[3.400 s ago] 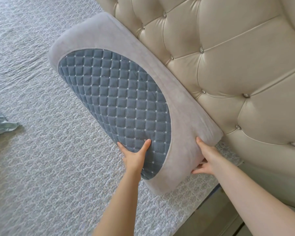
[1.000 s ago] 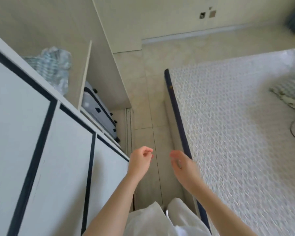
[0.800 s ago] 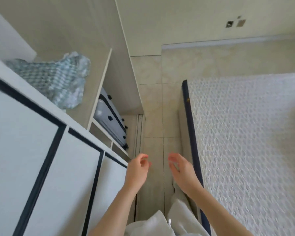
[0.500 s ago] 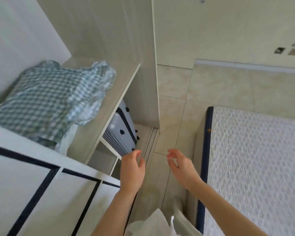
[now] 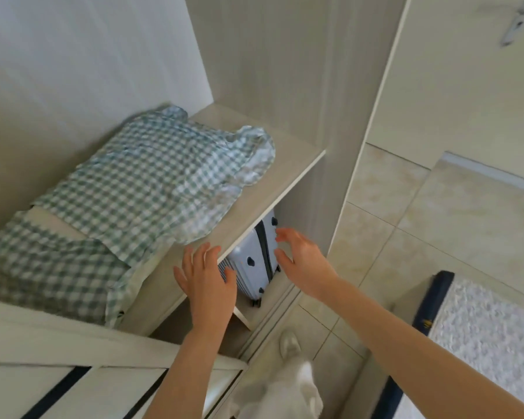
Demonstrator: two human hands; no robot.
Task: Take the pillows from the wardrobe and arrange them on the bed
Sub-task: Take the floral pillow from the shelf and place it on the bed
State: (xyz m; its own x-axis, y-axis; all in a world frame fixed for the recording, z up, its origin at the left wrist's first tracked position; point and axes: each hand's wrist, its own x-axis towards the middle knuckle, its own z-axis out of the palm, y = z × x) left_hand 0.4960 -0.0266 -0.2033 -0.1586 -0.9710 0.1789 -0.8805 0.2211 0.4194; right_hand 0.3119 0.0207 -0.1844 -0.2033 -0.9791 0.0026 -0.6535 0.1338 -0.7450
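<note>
1. I count two checked pillows on the wardrobe shelf: the upper pillow lies partly over the lower pillow.
2. One suitcase in the compartment under that shelf.
3. Two hands in my view: left hand, right hand, each with an open, empty grip.
4. One bed, corner only.
5. One shoe on the tiled floor.
6. I get two dark stripes on the wardrobe door; blurred, so that count is rough.
</note>
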